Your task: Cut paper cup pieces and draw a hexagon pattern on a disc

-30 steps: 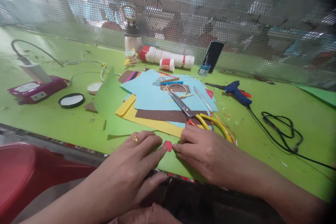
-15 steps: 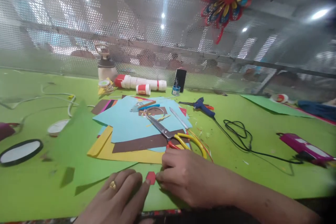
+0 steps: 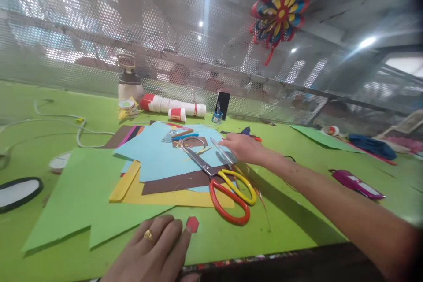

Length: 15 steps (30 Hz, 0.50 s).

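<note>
My left hand (image 3: 155,246) lies flat on the green table, fingers stretched out, with a ring on one finger. Its index fingertip touches a small red paper hexagon (image 3: 192,224). My right hand (image 3: 243,147) reaches forward over the right edge of the paper pile, its fingertips beside a slim whitish pointed tool (image 3: 218,146). Whether they touch it I cannot tell. Large scissors (image 3: 229,216) with one red and one yellow handle lie across brown paper (image 3: 172,183) and yellow paper (image 3: 158,199). Light blue sheets (image 3: 152,163) are beneath the pointed tool.
Green sheets (image 3: 72,194) spread at left. A glue gun (image 3: 246,131) is partly hidden behind my right hand. At the back are a red-and-white tube (image 3: 178,106), a paper cup (image 3: 177,115) and a blue jar (image 3: 217,117). A purple pouch (image 3: 357,184) lies right; a paper flower (image 3: 280,15) hangs above.
My right hand has left the hexagon and moved forward to the pointed tool, uncovering the scissors' handles. My left hand stays at the hexagon. The head view has shifted slightly.
</note>
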Motion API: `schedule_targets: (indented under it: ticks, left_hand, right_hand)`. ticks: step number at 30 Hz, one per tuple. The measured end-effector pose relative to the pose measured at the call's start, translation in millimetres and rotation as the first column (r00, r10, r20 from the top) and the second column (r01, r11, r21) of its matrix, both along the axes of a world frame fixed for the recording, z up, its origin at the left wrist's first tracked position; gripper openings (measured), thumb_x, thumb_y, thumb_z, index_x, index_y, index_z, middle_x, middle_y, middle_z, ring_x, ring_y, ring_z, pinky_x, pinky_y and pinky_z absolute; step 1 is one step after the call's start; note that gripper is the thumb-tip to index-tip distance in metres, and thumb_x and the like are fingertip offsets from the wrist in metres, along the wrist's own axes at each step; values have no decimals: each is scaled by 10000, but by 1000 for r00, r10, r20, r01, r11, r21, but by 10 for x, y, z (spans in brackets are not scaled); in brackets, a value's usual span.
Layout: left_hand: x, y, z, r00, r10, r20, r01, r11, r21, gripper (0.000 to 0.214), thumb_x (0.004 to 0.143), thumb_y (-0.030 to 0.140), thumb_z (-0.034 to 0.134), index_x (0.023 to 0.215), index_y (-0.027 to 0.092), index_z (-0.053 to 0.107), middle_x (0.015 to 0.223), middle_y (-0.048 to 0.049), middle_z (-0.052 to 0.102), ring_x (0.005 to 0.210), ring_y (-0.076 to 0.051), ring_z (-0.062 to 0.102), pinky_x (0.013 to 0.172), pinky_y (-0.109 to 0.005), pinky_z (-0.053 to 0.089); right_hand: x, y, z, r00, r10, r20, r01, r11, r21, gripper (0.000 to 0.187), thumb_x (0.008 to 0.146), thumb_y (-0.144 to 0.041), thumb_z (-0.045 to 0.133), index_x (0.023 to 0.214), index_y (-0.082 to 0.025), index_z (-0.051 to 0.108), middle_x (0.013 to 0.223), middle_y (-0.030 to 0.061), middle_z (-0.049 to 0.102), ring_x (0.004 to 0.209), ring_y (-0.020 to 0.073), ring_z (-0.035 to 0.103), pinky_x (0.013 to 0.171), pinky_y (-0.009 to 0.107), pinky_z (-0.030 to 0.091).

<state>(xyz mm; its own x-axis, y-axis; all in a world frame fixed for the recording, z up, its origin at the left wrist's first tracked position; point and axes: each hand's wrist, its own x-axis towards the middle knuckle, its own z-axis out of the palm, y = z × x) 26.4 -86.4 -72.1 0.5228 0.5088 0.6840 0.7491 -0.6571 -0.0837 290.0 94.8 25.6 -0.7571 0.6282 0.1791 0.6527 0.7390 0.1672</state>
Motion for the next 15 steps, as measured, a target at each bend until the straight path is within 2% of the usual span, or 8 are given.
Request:
schedule_targets:
  ticks: [3, 5, 7, 10, 12, 15]
  left_hand:
    - [4, -62, 72, 1000, -9, 28, 11, 998, -56, 439, 996, 418, 289, 990, 183, 659, 855, -47, 639, 863, -228, 554, 784, -365, 389]
    - [10, -123, 156, 1000, -11, 8, 12, 991, -130, 365, 974, 395, 378, 1076, 169, 646, 904, -55, 643, 910, -243, 550, 808, -376, 397]
    - [17, -169, 245, 999, -24, -47, 11, 969, -248, 326, 932, 351, 504, 1165, 152, 615, 982, -63, 641, 965, -259, 541, 833, -391, 406]
    - [23, -190, 323, 997, -7, -71, -17, 943, -333, 351, 918, 339, 536, 1201, 140, 593, 990, -63, 628, 960, -270, 528, 808, -413, 418]
    - [23, -186, 331, 996, -10, -89, -23, 934, -357, 355, 927, 341, 520, 1209, 136, 588, 989, -61, 624, 957, -271, 523, 797, -421, 422]
    - [23, -176, 314, 995, -23, -98, -11, 942, -336, 351, 920, 344, 535, 1185, 121, 597, 997, -64, 624, 969, -275, 517, 805, -428, 419]
  right_hand:
    - [-10, 174, -158, 998, 68, 14, -68, 997, -37, 288, 866, 6, 469, 1020, -119, 679, 845, 96, 627, 795, 180, 529, 670, 291, 381]
    - [4, 224, -249, 994, 106, -34, -109, 991, -78, 229, 886, -25, 473, 954, -108, 674, 826, 96, 621, 803, 181, 515, 701, 303, 379]
    - [59, 276, -300, 985, 119, -128, -134, 984, -117, 178, 877, -47, 504, 909, -118, 664, 830, 90, 619, 807, 180, 509, 720, 309, 375]
    - [191, 355, -288, 934, 57, -352, -108, 986, -128, 104, 793, -57, 608, 796, -157, 635, 735, 40, 586, 722, 170, 483, 676, 305, 360]
    - [258, 336, -228, 835, -20, -550, -37, 995, -92, 124, 785, -67, 612, 770, -190, 602, 691, 11, 546, 673, 165, 459, 652, 310, 352]
    - [218, 75, -98, 592, -97, -800, 49, 995, -84, 88, 883, -166, 539, 843, -242, 558, 677, -19, 516, 615, 161, 466, 613, 314, 374]
